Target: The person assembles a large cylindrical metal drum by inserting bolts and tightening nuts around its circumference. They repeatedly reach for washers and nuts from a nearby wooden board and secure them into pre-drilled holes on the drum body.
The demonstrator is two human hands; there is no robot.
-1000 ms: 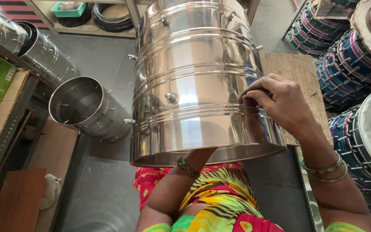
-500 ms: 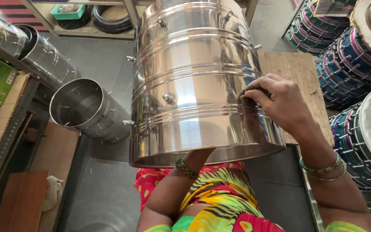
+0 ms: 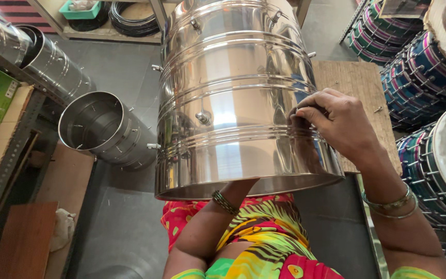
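The right hand (image 3: 339, 126) is pinching its fingertips at a small fitting on the polished steel drum shell (image 3: 233, 98) resting across her lap. The left arm is reaching inside it, so I cannot tell that hand's grip. It looks stiff, light and slippery; the rims offer the best hold.

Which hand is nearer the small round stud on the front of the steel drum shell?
Cannot tell. The right hand pinches the drum shell wall right of the stud; the left arm reaches inside, hand hidden.
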